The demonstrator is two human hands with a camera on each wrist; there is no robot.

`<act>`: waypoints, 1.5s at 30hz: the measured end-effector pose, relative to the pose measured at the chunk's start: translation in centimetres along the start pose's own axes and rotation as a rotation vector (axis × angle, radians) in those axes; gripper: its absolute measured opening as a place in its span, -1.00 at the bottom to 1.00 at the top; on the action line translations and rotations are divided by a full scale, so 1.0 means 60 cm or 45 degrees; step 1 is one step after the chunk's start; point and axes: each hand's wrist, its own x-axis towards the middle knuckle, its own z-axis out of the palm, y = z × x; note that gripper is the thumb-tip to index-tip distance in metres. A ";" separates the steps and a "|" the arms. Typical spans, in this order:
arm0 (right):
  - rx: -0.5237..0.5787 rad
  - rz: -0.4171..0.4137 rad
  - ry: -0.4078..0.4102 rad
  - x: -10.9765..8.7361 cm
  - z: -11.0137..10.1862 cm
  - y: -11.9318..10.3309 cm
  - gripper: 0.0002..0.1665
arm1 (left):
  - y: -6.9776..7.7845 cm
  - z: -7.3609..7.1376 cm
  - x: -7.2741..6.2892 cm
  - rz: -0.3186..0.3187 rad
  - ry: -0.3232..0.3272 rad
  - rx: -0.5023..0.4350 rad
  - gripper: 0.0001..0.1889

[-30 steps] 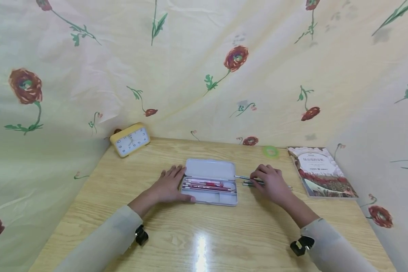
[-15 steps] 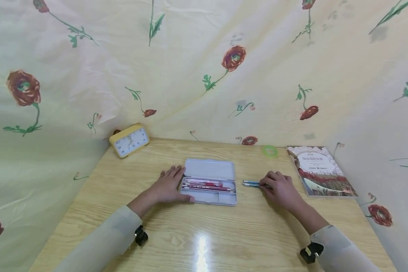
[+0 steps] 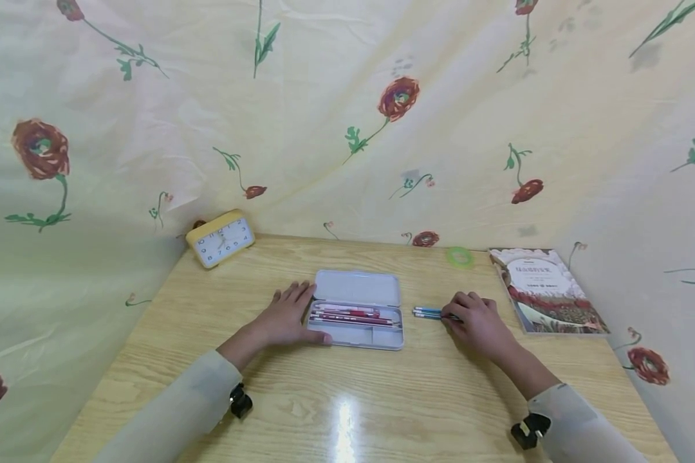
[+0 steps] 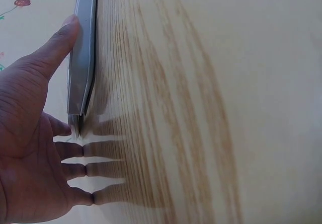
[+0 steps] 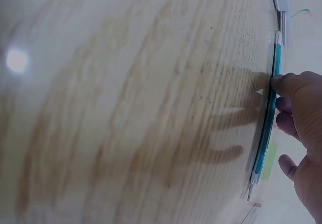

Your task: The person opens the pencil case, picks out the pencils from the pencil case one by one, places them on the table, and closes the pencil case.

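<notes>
A pale pencil case [image 3: 356, 335] lies with its lid up in the middle of the wooden table, red pens and pencils [image 3: 353, 316] in its back compartment. My left hand [image 3: 284, 321] rests at its left end, fingers spread on the table; the thumb [image 4: 68, 27] touches the case's front edge in the left wrist view. To the right of the case, my right hand [image 3: 476, 325] pinches blue pencils [image 3: 426, 312] lying side by side on the table. In the right wrist view the thumb presses a blue pencil [image 5: 265, 133]; the far fingers are partly hidden.
A yellow alarm clock [image 3: 222, 239] stands at the back left. Behind the right hand lies a green ring [image 3: 452, 258], with a book [image 3: 547, 292] further right. Flowered cloth [image 3: 301, 128] hangs around the table's back and sides.
My right hand has moved right, away from the case. A pencil whose end reached the case's edge now lies level with the others. My left hand stays put.
</notes>
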 end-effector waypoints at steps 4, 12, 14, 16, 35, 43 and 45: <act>0.006 0.011 -0.016 -0.002 0.002 0.001 -0.83 | -0.001 0.001 0.001 0.004 -0.002 0.000 0.46; 0.055 -0.029 0.053 0.011 -0.004 -0.017 -0.81 | 0.002 -0.002 -0.001 -0.005 -0.011 -0.010 0.45; 0.083 -0.036 0.052 0.021 -0.005 -0.027 -0.81 | 0.004 -0.003 -0.001 -0.008 -0.014 -0.011 0.45; 0.110 -0.052 0.048 0.033 -0.004 -0.038 -0.82 | 0.004 -0.004 0.000 -0.012 -0.019 -0.009 0.45; 0.208 -0.244 -0.101 0.099 0.031 -0.154 -0.79 | 0.001 -0.004 -0.002 -0.011 -0.021 -0.020 0.45; 0.259 -0.238 -0.156 0.102 0.040 -0.160 -0.80 | 0.001 -0.005 -0.001 -0.002 -0.022 -0.011 0.43; 0.279 -0.223 -0.171 0.103 0.039 -0.161 -0.82 | 0.001 -0.004 -0.001 -0.004 -0.025 -0.005 0.43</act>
